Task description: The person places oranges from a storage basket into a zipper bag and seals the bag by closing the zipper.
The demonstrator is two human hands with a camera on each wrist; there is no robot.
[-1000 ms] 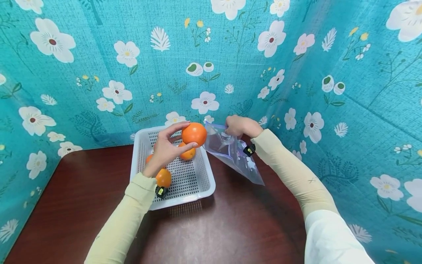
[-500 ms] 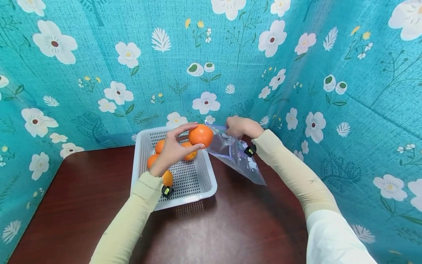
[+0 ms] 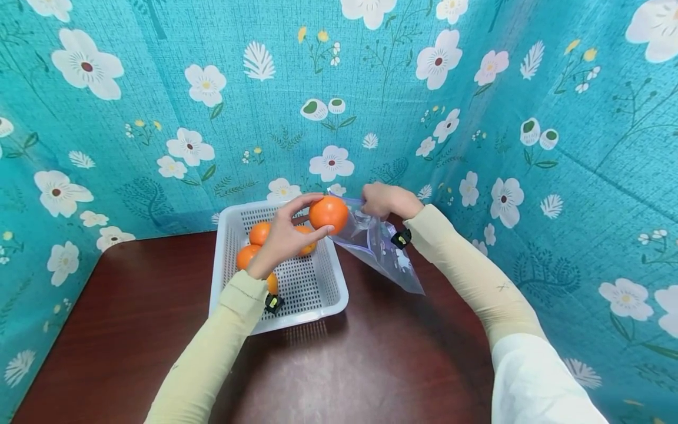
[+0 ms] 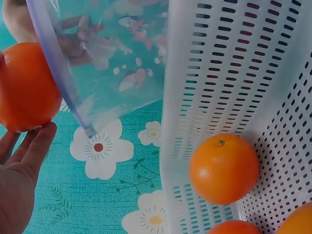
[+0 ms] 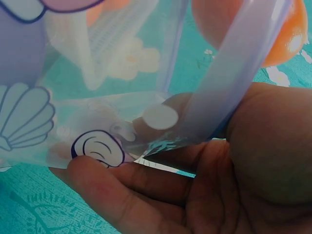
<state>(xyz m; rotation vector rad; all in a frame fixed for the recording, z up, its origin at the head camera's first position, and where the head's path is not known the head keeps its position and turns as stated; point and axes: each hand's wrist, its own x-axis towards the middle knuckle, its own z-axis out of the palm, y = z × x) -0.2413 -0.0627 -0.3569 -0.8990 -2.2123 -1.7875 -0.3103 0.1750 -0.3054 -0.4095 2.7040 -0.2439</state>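
Observation:
My left hand (image 3: 288, 238) grips an orange (image 3: 328, 215) between thumb and fingers, above the basket's right rim. The orange is beside the purple-edged mouth of a clear zip bag (image 3: 392, 262), overlapping it in the head view. In the left wrist view the orange (image 4: 29, 87) lies against the bag's rim strip (image 4: 63, 73). My right hand (image 3: 384, 201) pinches the bag near its mouth, and the bag slants down toward the table. Seen from the right wrist, the fingers (image 5: 122, 195) lie behind and below the printed film, with part of the hand showing through it.
A white perforated basket (image 3: 318, 315) stands on the dark red-brown table (image 3: 360, 365), left of the bag. Several oranges sit in it, among them one orange (image 4: 224, 168) in its corner. A blue flowered cloth (image 3: 286, 129) hangs behind and to the right.
My left hand has carried the orange rightward, from over the basket to the bag's mouth. The right hand and the bag have barely moved.

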